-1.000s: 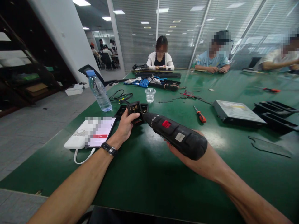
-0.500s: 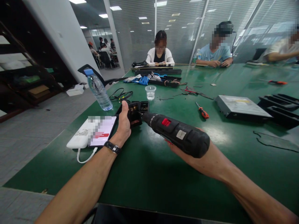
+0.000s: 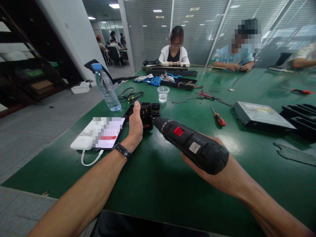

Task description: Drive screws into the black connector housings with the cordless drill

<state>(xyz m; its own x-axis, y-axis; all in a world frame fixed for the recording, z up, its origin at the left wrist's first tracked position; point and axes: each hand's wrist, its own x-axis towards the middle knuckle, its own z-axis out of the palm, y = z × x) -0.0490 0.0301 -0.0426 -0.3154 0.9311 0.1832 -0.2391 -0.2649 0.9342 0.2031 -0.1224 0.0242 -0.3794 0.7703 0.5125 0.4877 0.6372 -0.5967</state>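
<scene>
My left hand (image 3: 135, 126) grips a small black plastic component (image 3: 146, 116) and holds it upright on the green table (image 3: 153, 184). My right hand (image 3: 197, 161) holds a black electric screwdriver (image 3: 191, 144) with a red switch; most of the hand is hidden under the tool. The screwdriver's tip touches the component's right face. A black tray (image 3: 154, 108) lies just behind the component. I wear a dark watch (image 3: 122, 151) on my left wrist.
A phone on a white power bank (image 3: 98, 136), a water bottle (image 3: 107, 89) and a clear plastic cup (image 3: 163, 94) stand to the left and behind. A red-handled screwdriver (image 3: 218, 117), a grey drive (image 3: 261, 116) and black parts lie to the right. Three people sit at the far edge.
My left hand has shifted its grip on the component, thumb now pointing up along its side. The screwdriver stays pressed against it. The view has shifted slightly.
</scene>
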